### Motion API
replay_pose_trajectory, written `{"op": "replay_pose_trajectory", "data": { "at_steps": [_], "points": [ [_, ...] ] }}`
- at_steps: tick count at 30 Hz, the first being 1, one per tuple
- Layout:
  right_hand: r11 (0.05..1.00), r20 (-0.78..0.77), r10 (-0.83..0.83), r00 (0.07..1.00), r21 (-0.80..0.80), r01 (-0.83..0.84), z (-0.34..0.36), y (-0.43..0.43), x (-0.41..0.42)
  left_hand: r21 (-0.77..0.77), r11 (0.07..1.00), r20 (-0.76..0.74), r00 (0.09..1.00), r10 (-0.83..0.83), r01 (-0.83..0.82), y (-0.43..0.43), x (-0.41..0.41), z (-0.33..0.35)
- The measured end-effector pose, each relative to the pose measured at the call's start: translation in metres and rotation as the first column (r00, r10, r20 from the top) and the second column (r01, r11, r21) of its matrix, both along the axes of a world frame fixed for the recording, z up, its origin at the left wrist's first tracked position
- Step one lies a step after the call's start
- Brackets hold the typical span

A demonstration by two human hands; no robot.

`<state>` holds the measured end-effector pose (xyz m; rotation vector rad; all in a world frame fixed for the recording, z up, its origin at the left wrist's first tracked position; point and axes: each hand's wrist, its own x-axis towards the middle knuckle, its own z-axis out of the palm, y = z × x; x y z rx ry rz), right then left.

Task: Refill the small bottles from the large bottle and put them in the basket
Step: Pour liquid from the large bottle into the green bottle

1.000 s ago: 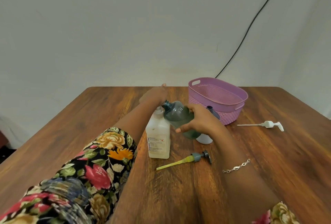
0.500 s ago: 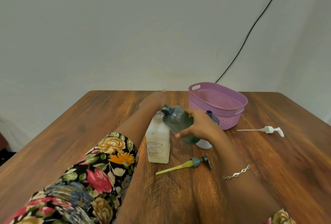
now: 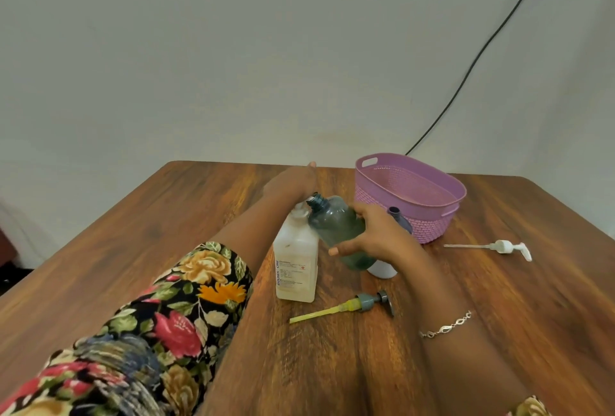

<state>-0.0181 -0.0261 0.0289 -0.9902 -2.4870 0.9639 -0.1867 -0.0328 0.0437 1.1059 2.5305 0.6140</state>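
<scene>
Left hand (image 3: 293,182), centre frame, hides its own fingers so grip unclear; right hand (image 3: 376,236) covers part of the green bottle (image 3: 332,222) and most of the small bottle (image 3: 396,214) behind it; white bottle (image 3: 294,269) label print too small to read; cable (image 3: 482,49) cut by top edge.

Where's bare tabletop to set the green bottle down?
Two patches: the wood left of the left forearm, out to the table edge, and the near right, between the right forearm and the white pump. Crowded: centre, among white bottle, grey pump, basket and the right hand holding the green bottle.
</scene>
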Motion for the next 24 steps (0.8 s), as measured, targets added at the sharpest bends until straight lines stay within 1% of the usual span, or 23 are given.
{"op": "replay_pose_trajectory", "data": {
  "at_steps": [4, 10, 13, 15, 20, 24],
  "points": [
    [0.999, 0.012, -0.02, 1.0, 0.029, 0.02, 0.001, 0.0, 0.0, 0.04, 0.999, -0.028, 1.0, 0.013, -0.012, -0.001, 0.002, -0.001],
    [0.999, -0.019, -0.017, 1.0, -0.032, 0.017, 0.006, -0.004, 0.001, 0.141, 0.99, 0.077, 0.997, -0.003, -0.008, -0.003, 0.001, 0.02],
    [0.999, -0.018, -0.01, 1.0, -0.031, 0.01, 0.004, -0.003, 0.0, 0.113, 0.993, 0.099, 0.995, 0.01, -0.021, -0.002, 0.002, 0.02],
    [1.0, -0.007, -0.011, 1.0, -0.021, 0.011, 0.0, -0.002, 0.003, 0.082, 0.996, 0.078, 0.997, 0.022, -0.029, -0.003, 0.006, 0.013],
    [1.0, 0.011, -0.02, 1.0, 0.016, 0.02, -0.001, -0.003, 0.006, 0.033, 0.998, -0.067, 0.996, 0.054, -0.052, -0.006, 0.008, 0.004],
    [1.0, 0.005, -0.011, 1.0, 0.018, 0.011, 0.003, -0.004, 0.004, 0.069, 0.996, -0.051, 0.997, 0.052, -0.048, -0.005, 0.006, 0.01]
  ]
}}
